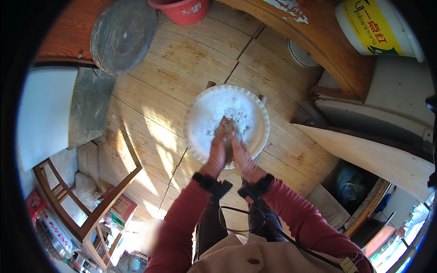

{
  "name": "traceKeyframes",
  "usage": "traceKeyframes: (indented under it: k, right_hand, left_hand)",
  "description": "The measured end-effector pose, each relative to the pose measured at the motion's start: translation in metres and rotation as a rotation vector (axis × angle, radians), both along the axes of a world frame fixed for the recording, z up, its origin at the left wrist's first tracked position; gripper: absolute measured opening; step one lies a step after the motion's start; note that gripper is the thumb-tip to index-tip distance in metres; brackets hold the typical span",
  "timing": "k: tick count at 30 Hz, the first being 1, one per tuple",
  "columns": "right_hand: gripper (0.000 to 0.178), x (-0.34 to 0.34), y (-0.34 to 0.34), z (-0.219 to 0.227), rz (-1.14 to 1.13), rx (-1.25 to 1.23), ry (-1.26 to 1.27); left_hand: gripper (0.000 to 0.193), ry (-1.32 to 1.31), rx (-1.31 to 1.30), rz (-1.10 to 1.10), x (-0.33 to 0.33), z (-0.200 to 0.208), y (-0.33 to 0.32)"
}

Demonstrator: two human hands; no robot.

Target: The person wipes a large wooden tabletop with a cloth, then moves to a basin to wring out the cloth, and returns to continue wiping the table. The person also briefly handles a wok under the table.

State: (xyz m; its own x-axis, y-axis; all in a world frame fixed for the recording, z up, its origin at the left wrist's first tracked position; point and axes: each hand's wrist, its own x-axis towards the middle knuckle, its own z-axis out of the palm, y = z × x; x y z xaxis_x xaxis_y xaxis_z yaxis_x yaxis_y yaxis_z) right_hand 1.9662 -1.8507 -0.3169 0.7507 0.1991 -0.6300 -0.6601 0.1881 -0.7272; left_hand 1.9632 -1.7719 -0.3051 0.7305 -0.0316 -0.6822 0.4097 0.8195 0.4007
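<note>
A white basin with a scalloped rim [266, 119] stands in front of me, apparently on a low wooden support whose ends poke out behind it. Soapy water with white suds [211, 105] fills it. My left hand [219, 149] and my right hand [241, 155] reach over the near rim, palms turned toward each other and fingers pressed together at the foam. Between the fingertips shows something wet and greyish-brown, too foamy to name. Black straps with small devices circle both wrists, and a dark cable [291, 239] runs beside my right forearm.
A wooden chair frame [111, 195] stands at left, near a white panel [48, 113]. Farther off are a round grey disc [123, 38] and a red tub [185, 14]. On the right are a curved wooden furniture edge [339, 57], a white bucket [373, 27] and a pale board [364, 152].
</note>
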Motion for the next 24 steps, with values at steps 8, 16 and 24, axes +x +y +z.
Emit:
traceKeyframes:
  k: [8,16,24]
  right_hand:
    - [0.068,0.005,-0.005,0.001,0.012,-0.108,-0.13]
    - [0.076,0.012,-0.003,0.023,-0.047,0.068,0.07]
    - [0.068,-0.011,0.003,0.009,0.039,0.042,-0.248]
  left_hand:
    - [0.059,0.06,0.236,-0.187,-0.013,0.0,-0.001]
    - [0.06,0.148,0.031,-0.145,-0.008,0.01,0.002]
    - [0.058,0.064,0.083,-0.072,-0.013,0.0,0.003]
